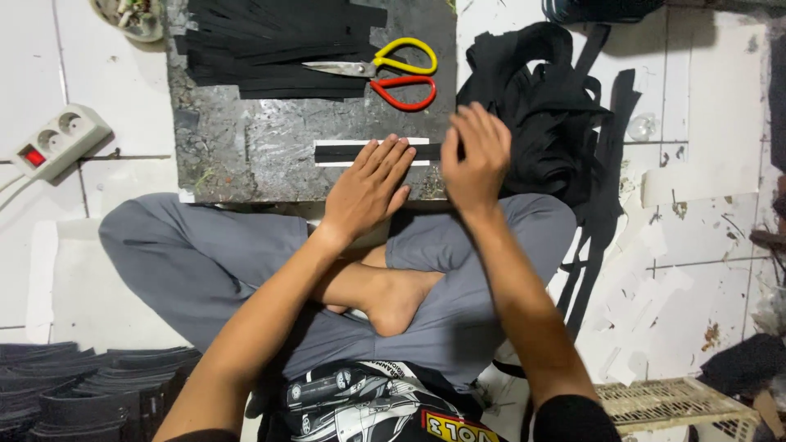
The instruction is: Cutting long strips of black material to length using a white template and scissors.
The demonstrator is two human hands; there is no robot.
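Note:
I sit cross-legged on a tiled floor in front of a dark stone slab [246, 143]. A black strip on a white backing [344, 152] lies on the slab's near edge. My left hand [368, 190] rests flat on it, fingers spread. My right hand [475, 155] is at the strip's right end, fingers bent down onto it. Whether it pinches the strip I cannot tell.
Scissors with one yellow and one red handle [385, 69] lie on a stack of black strips [270, 45] at the slab's far side. A heap of black fabric [540, 106] lies right, a power strip [56, 141] left, folded black pieces [82, 393] bottom left, a plastic crate [663, 403] bottom right.

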